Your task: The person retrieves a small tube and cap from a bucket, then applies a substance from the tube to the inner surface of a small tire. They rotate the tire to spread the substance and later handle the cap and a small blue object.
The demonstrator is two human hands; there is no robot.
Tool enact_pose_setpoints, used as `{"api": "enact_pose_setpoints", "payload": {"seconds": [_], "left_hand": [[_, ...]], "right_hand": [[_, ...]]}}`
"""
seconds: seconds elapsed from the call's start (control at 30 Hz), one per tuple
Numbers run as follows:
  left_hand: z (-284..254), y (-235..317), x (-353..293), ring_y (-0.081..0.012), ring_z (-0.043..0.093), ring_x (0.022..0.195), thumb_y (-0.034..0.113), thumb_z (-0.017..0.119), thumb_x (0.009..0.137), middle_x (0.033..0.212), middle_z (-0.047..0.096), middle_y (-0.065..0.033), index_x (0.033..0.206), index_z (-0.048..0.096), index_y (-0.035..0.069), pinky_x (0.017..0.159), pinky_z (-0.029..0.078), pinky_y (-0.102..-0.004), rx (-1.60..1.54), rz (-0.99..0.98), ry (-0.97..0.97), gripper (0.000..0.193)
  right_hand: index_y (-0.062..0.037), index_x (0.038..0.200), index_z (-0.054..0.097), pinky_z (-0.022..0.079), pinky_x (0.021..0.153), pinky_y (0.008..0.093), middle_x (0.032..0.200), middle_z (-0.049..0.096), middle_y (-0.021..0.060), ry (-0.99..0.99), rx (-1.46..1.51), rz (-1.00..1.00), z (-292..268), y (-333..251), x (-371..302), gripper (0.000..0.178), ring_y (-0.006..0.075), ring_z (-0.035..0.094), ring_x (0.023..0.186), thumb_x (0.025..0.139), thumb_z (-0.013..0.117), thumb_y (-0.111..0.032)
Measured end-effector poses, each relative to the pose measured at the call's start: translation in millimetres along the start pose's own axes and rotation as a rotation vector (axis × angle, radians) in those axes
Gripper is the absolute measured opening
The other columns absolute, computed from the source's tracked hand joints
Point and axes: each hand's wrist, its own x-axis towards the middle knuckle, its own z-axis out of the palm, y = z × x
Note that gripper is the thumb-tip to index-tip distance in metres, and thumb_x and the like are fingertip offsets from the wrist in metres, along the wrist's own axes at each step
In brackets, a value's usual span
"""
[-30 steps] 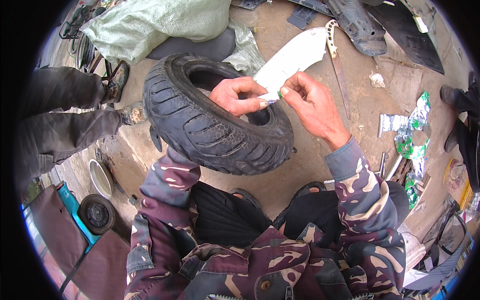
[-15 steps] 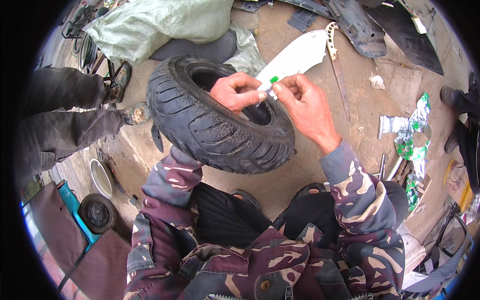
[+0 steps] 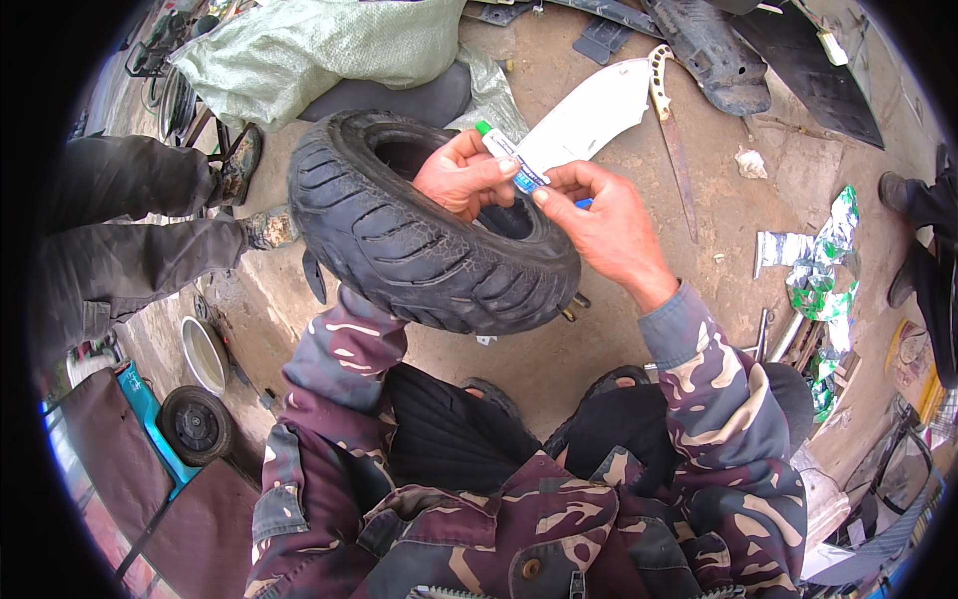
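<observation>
Between my hands is a small squeeze tube (image 3: 507, 152), white and blue with a green cap that points up and to the left. My left hand (image 3: 461, 178) pinches its side with thumb and fingers, and my right hand (image 3: 607, 220) grips the lower blue end. A bit of blue shows beneath my right fingers; I cannot make out what it is. A worn black tyre (image 3: 419, 255) with cracked tread tilts around my left arm. That forearm is partly hidden behind the tyre, and the hand comes out through its opening.
Beyond the tyre lie a white curved panel (image 3: 597, 115), a handsaw (image 3: 671, 140) and a pale green woven sack (image 3: 319, 50). Another person's legs (image 3: 140, 230) stand at the left, near a white basin (image 3: 205, 354). Torn foil packaging (image 3: 826, 265) lies at the right.
The tube has turned so its green cap points up-left instead of up-right, and its printed side now shows. The tyre has shifted slightly up and left.
</observation>
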Motion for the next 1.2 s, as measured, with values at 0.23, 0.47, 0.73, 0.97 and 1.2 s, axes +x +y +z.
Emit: {"api": "enact_pose_setpoints", "payload": {"seconds": [0.23, 0.47, 0.73, 0.97, 1.2], "left_hand": [[4.3, 1.4, -2.3, -0.0146, 0.069, 0.081, 0.013, 0.077, 0.100, 0.097, 0.072, -0.0058, 0.121, 0.065, 0.003, 0.077, 0.057, -0.0316, -0.023, -0.046, -0.035, 0.026], [-0.4, 8.4, -6.0, -0.0137, 0.068, 0.081, 0.014, 0.077, 0.101, 0.093, 0.070, -0.0040, 0.125, 0.065, 0.001, 0.075, 0.055, -0.0301, 0.014, -0.010, 0.007, 0.030], [-17.5, 4.9, -7.8, -0.0076, 0.063, 0.079, 0.010, 0.082, 0.096, 0.096, 0.072, -0.0034, 0.123, 0.066, 0.000, 0.071, 0.049, -0.0233, 0.323, 0.110, 0.167, 0.033], [-25.0, 3.0, -14.7, -0.0064, 0.059, 0.072, 0.010, 0.082, 0.094, 0.082, 0.068, -0.0006, 0.113, 0.070, 0.000, 0.064, 0.048, -0.0250, 0.625, 0.124, 0.194, 0.024], [-50.3, -4.0, -29.0, -0.0333, 0.070, 0.089, 0.007, 0.085, 0.079, 0.093, 0.072, -0.0121, 0.103, 0.075, 0.008, 0.080, 0.055, -0.0449, 1.391, 0.563, 0.154, 0.026]], "right_hand": [[0.0020, 0.103, 0.075, 0.055, 0.071, 0.0332, 0.089, 0.077, 0.0078, 0.024, 0.033, 0.010, -0.9, -1.3, 0.3, 0.025, 0.0143, 0.068, 0.077, 0.094, 0.080, -0.020], [0.0020, 0.102, 0.074, 0.050, 0.070, 0.0282, 0.085, 0.073, 0.0016, -0.008, -0.128, -0.088, -6.4, 0.9, -2.1, 0.019, 0.0075, 0.062, 0.079, 0.099, 0.078, -0.016], [0.0005, 0.127, 0.069, 0.055, 0.096, 0.0449, 0.122, 0.068, 0.0205, 0.211, -0.395, -0.382, 12.5, -39.7, -39.9, 0.061, 0.0333, 0.069, 0.111, 0.083, 0.089, -0.037], [-0.0094, 0.156, 0.046, 0.043, 0.109, 0.0539, 0.150, 0.052, 0.0161, 0.028, -0.309, -0.656, 60.8, -50.0, -70.3, 0.106, 0.0400, 0.051, 0.139, 0.067, 0.093, -0.041], [-0.0126, 0.156, 0.051, 0.049, 0.099, 0.0510, 0.147, 0.056, 0.0111, 0.024, -0.342, -0.699, 67.4, -35.4, -78.5, 0.102, 0.0352, 0.058, 0.131, 0.065, 0.092, -0.035]]}}
